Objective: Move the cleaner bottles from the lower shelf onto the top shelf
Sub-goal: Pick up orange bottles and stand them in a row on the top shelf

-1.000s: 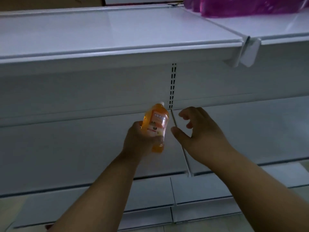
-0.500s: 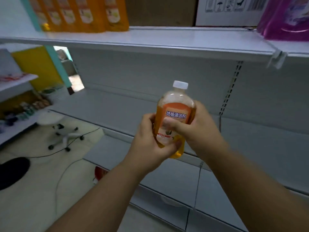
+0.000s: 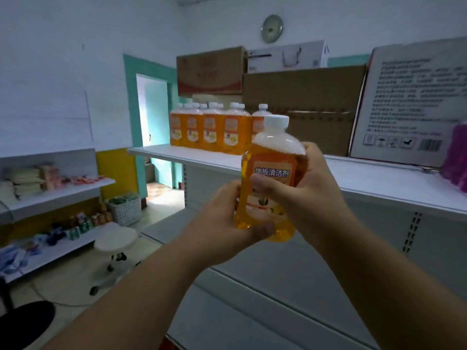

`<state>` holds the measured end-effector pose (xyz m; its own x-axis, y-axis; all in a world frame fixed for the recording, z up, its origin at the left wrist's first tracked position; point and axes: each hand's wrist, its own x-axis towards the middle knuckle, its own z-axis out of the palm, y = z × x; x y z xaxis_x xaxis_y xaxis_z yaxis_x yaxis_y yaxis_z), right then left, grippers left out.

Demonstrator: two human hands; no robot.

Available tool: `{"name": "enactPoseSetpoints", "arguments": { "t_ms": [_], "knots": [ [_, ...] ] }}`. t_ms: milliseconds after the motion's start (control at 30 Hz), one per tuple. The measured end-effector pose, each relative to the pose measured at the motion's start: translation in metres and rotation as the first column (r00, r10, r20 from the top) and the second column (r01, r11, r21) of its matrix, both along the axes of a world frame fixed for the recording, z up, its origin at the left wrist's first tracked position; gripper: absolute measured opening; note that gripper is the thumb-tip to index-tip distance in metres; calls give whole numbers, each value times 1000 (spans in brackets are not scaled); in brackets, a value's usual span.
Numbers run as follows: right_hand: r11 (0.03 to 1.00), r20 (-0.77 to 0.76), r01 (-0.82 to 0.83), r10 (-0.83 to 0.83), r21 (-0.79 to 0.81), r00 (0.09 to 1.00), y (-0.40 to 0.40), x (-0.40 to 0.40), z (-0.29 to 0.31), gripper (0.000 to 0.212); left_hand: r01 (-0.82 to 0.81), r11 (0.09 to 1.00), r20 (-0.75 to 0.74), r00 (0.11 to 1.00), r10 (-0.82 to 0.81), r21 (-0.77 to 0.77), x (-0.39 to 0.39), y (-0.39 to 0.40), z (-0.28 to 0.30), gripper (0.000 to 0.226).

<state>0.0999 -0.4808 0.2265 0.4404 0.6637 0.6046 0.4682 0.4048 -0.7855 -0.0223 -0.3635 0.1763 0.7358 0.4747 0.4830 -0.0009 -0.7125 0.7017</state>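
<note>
While both hands (image 3: 255, 198) clamp the orange bottle (image 3: 271, 178), its label reads, seemingly, "地板清洁剂".

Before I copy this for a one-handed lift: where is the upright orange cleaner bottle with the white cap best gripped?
Grip the orange cleaner bottle round its wide labelled body from the side, as both hands do; the white cap and neck look too narrow.

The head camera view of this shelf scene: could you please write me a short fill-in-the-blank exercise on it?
1. The held bottle contains ____ liquid.
2. Its cap is ____ in colour.
3. The left hand and right hand grip it; the number of hands on the bottle is ____.
4. The bottle group stands on the ____ shelf.

Missing words: orange; white; two; top
</note>
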Motion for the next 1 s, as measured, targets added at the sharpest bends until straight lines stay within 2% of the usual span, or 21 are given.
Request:
{"name": "enactPoseSetpoints", "arguments": {
  "t_ms": [200,367,533,667,767,900,1000],
  "knots": [
    [992,-4,82,-82,92,997,59,-9,40,85,92,962,-73,994,-76,256,1,85,45,75],
    [974,-51,194,-190,116,981,105,8,61,83,157,924,-133,984,-117,348,33,147,74,80],
    [954,-21,300,-300,18,954,146,51,75,79,143,894,-219,974,-52,424,85,196,85,81],
    [940,-23,335,-337,-59,941,184,97,75,67,142,883,-300,954,-2,447,122,226,85,86],
    [923,-17,366,-371,-118,929,210,124,75,68,168,866,-361,933,15,472,144,244,84,86],
    [911,-39,374,-386,-176,922,237,147,70,68,157,787,-476,859,190,596,161,271,82,96],
    [891,-46,404,-421,-207,906,247,155,64,68,204,791,-510,846,154,576,168,283,75,84]
  ]
}}
